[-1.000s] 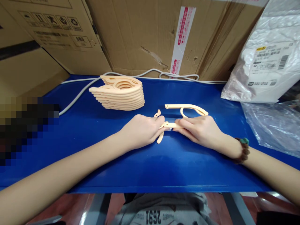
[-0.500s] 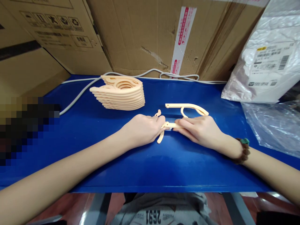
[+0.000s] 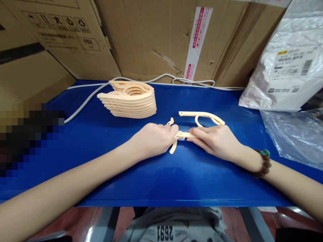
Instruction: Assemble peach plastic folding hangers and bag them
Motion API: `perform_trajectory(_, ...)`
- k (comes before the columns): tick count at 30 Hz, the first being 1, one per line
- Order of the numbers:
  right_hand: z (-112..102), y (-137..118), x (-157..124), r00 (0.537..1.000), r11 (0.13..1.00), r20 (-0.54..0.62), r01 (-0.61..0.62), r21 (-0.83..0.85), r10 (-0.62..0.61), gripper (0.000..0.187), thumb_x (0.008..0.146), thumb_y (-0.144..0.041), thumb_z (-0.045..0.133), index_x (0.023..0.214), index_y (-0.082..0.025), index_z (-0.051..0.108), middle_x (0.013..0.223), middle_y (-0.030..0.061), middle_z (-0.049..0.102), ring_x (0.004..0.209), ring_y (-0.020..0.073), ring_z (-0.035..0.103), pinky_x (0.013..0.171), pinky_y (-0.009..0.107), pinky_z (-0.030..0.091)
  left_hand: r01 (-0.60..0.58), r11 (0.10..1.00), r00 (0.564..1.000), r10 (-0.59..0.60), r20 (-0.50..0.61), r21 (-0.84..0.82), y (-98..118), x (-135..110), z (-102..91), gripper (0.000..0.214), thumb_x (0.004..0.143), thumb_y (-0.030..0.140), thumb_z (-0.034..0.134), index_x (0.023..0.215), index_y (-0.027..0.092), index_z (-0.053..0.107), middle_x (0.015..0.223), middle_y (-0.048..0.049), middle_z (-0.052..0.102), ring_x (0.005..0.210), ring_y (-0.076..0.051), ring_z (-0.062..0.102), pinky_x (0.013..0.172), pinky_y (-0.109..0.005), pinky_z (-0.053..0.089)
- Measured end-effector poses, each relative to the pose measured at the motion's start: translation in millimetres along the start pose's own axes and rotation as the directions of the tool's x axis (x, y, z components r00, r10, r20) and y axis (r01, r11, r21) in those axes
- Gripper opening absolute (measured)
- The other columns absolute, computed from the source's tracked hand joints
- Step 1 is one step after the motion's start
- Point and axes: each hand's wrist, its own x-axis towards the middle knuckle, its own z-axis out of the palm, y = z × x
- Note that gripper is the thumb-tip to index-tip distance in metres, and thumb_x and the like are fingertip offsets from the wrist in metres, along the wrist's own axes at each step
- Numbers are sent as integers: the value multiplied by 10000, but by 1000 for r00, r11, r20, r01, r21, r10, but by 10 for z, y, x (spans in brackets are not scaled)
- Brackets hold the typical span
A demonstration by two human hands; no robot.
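Note:
Between my hands is a peach plastic folding hanger [image 3: 185,134]. My left hand [image 3: 157,138] is closed around its middle part, with a short curved piece poking out above the fingers and another below. My right hand [image 3: 214,140] pinches the straight arm end close to the joint, palm down. Just beyond the right hand lies a curved peach hanger arm [image 3: 199,114] with a ring-shaped piece; the hand covers part of it, and I cannot tell whether it joins the held hanger. Back left of my hands stands a neat stack of folded peach hangers [image 3: 131,104].
Cardboard boxes [image 3: 156,37] wall off the back of the blue table [image 3: 121,181]. A white cable [image 3: 87,101] runs along the rear edge. At the right are a white labelled parcel bag [image 3: 285,77] and a clear plastic bag [image 3: 297,137]. The left side holds a blurred-out dark object.

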Motion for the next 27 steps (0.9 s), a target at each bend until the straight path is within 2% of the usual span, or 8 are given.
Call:
perform_trajectory(7,-2,5,-2,995,992,88,-56,111,46,460,1081,-434,315,948,-176,672,680,16,695,564,119,618,525,254,286,-38,994,992,50,-113,104,27,-54,25,231,994,171,411,807,155,546,657,-60,657,521,-184,646,450,-271,342)
perform_trajectory(13,-20,22,0,986,975,147,-112,193,85,485,1076,-467,296,966,-181,673,690,21,690,577,124,611,542,240,303,-51,987,960,92,-266,155,28,-52,4,221,969,186,470,760,155,537,605,-35,602,476,-182,603,448,-282,341)
perform_trajectory(22,1,34,-16,992,984,110,-81,159,64,457,1074,-442,327,998,-172,687,709,29,705,598,137,638,546,245,310,-36,989,949,80,-305,145,44,-37,2,316,1004,334,439,850,116,607,662,-55,647,555,-199,659,480,-289,393)
perform_trajectory(27,-8,25,-11,988,981,134,-96,166,74,485,1075,-458,306,971,-178,688,686,21,692,577,132,629,536,247,296,-86,983,947,130,-295,160,10,-29,-14,317,1028,281,393,834,132,595,643,-52,636,532,-199,634,479,-301,382)
